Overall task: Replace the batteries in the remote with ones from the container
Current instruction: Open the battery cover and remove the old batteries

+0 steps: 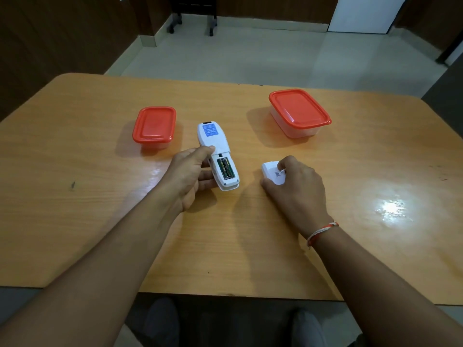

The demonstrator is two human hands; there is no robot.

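On the wooden table (250,246) stand two closed red-lidded tubs, the larger container (299,113) far right, the smaller container (154,127) left. The left hand (190,175) grips the face-down remote (217,156), batteries (226,167) exposed. The right hand (295,186) pinches the battery cover (272,173), seemingly resting on the table.

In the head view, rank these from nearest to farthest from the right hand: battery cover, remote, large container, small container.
1. battery cover, under the right hand.
2. remote, just left, held by the left hand.
3. large container, beyond, right side.
4. small container, far left.
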